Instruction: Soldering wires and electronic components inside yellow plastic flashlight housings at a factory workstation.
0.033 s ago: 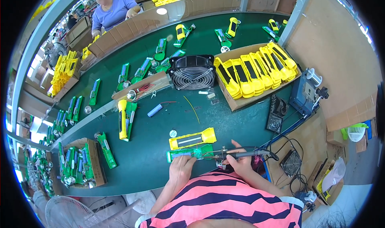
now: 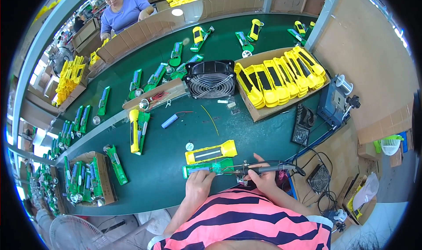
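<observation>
Green covers our long bench [image 2: 176, 179], with parts scattered along it and a second person in a purple shirt [image 2: 125, 10] seated at its far side. Close to our chest lies a green torch half [image 2: 206, 167] with its circuit board showing, and just behind it, touching or nearly so, a yellow torch half [image 2: 211, 152]. Our left hand [image 2: 198, 185] presses down on the near edge of the green half, its grip pressed together against the part. Our right hand [image 2: 263, 176] has its grip pinching a soldering iron [image 2: 263, 167], held level, its tip pointing left at the green half's right end. Farther up we see a black fan [image 2: 211, 79], a cardboard box of yellow shells [image 2: 277, 81], a blue cell [image 2: 169, 121] with red leads, and an assembled yellow-and-green torch [image 2: 137, 131].
</observation>
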Available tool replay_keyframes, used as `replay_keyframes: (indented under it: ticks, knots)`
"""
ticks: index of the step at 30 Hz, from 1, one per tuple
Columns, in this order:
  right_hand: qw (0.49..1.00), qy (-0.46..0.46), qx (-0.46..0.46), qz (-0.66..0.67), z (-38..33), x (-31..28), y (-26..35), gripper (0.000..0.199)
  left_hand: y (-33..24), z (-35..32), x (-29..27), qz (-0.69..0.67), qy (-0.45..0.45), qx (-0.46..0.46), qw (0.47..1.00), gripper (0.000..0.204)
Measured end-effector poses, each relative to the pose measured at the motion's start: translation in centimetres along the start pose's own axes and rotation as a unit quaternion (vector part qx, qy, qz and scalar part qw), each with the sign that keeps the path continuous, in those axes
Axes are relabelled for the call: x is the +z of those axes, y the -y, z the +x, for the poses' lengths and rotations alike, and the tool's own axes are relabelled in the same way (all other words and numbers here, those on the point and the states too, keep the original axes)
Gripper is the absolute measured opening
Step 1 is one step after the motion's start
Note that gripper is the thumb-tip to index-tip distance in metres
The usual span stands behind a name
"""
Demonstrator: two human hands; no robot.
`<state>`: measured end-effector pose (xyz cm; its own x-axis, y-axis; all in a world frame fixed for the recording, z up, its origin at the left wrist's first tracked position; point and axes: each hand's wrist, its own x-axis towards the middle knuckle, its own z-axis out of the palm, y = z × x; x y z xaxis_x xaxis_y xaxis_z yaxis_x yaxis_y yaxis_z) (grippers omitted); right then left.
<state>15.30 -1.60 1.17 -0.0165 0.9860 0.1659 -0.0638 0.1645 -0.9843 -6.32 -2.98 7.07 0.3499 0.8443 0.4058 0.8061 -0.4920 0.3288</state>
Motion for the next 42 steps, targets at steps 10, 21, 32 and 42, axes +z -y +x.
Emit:
replay_keyframes:
  ticks: [10,21,32,42]
  knots:
    - [0.999,0.023,-0.015,-0.037,0.8,0.4,1.2,0.007,-0.1,1.0,-0.6,0.021,0.059,0.002,0.998,0.016]
    - [1.000,0.022,-0.001,-0.014,0.7,0.5,1.0,0.012,-0.1,1.2,-0.7,0.025,0.076,-0.014,0.997,0.014]
    - [0.994,0.063,-0.087,0.010,4.3,-0.1,1.9,0.009,-0.5,1.3,-0.7,0.022,0.111,-0.045,0.993,0.018]
    - [0.861,0.294,-0.306,-0.279,9.0,2.4,0.1,0.045,-2.0,0.1,0.4,-0.006,-0.036,-0.048,0.998,0.012]
